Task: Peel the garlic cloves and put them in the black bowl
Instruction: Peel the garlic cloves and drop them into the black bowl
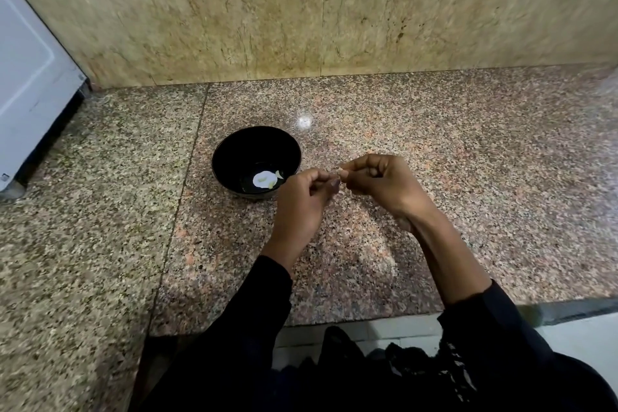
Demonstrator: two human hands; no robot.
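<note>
head view | no legible writing seen | glossy round black bowl [256,162] on speckled granite counter [434,150], pale peeled garlic cloves [265,179] inside | garlic clove [338,175] pinched between curled left hand [302,199] and right hand [384,182], at bowl's 3 o'clock

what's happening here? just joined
A person is peeling garlic over a granite counter. Both hands meet just right of the black bowl: the left hand and right hand pinch something small between their fingertips, presumably a garlic clove, mostly hidden. The bowl already holds a few pale pieces at its bottom, probably peeled cloves.
</note>
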